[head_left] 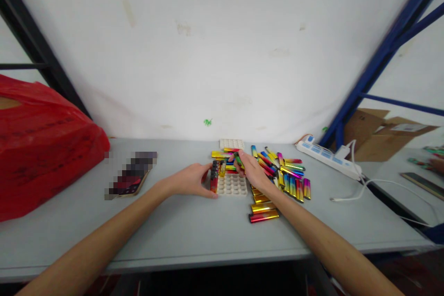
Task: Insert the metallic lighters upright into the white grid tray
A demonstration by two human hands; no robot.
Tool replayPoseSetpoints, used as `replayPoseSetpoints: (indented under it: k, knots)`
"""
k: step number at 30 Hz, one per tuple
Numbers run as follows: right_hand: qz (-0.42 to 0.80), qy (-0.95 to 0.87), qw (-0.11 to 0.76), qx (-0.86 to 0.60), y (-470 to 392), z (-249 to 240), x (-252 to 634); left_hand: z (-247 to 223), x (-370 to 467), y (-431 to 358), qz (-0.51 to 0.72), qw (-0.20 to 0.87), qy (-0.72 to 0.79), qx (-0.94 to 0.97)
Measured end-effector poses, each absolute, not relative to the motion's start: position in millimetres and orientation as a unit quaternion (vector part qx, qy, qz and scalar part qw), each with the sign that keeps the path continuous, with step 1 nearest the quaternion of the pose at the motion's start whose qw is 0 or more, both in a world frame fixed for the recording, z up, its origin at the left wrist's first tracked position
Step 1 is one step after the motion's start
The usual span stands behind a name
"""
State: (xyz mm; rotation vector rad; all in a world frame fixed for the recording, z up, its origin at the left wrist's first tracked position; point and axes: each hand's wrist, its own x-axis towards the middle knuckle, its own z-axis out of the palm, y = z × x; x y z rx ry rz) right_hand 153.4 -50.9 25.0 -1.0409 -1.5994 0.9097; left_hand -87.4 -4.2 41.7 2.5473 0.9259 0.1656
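Observation:
My left hand (194, 180) wraps the left side of a white tray with round pockets (234, 186), its thumb at the near corner and its fingers by the far side. Upright in the tray's left column stands a row of lighters (214, 178) with black tops and red bodies. A yellow lighter (222, 169) stands beside that row. Over the tray's far right part, my right hand (253, 171) pinches a green lighter (238, 161), partly hidden by the fingers. Loose shiny lighters (289, 171) in several colours lie right of the tray, some under my right forearm.
A second white tray (231, 143) lies by the wall. To the left are a phone (130, 180), partly pixelated, and a red plastic bag (45, 148). A white power strip (328, 157) with cables and a cardboard box (378, 134) are at the right. Another person's hand (436, 164) shows at the far right.

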Motion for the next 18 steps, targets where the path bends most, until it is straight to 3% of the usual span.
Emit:
replayPoseSetpoints:
  k: [8, 18]
  knots:
    - [0.042, -0.789, 0.445, -0.421, -55.7, 36.4, 157.3, 41.5, -88.0, -2.8, 0.059, 0.208, 0.327, 0.920]
    - [0.054, -0.820, 0.369, -0.435, -58.3, 32.9, 153.9, 36.9, -88.7, -0.7, 0.061, 0.202, 0.331, 0.920]
